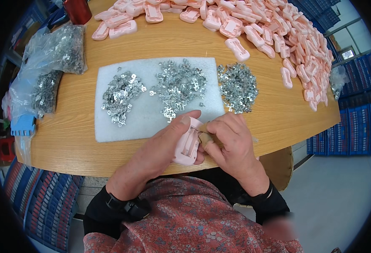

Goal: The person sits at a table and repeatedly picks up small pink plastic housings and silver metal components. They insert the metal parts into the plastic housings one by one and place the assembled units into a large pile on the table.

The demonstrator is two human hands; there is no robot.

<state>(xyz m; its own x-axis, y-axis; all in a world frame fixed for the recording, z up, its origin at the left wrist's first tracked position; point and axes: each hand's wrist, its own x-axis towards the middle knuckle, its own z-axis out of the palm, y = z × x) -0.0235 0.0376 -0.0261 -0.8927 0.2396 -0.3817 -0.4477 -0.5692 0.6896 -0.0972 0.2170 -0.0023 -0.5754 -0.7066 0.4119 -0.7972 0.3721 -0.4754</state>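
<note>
Hands: two, both up over the near edge of the wooden table (278,116), both busy with one part.
Pink casing in hand: just one (188,143), between the two hands, right below the foam mat's near edge, with a long slot facing up.
Left hand: (164,141) fingers curled round the casing, thumb along its upper end, so yeah, a proper hold.
Right hand: (234,141) thumb and index finger bent in close together at the casing's right side. Can't tell if there's a metal bit between the tips.
Finger covers: two tan ones that I can see, one on the right thumb (210,146), one on the right index finger (210,126).
Foam mat: one, white (109,131), flat on the table.
Metal bit piles: three. Left pile (122,99) and middle pile (179,86) sit on the mat, right pile (238,88) is on bare wood just beside it. Way too many bits to count.
Loose pink casings: a huge heap (253,19) along the far and right side, overlapping, so no honest count.
Bagged metal bits: two lumps in clear plastic (67,50) over on the left, can't tell if that's one bag or two.
Red container: one (76,10), far left corner.
</note>
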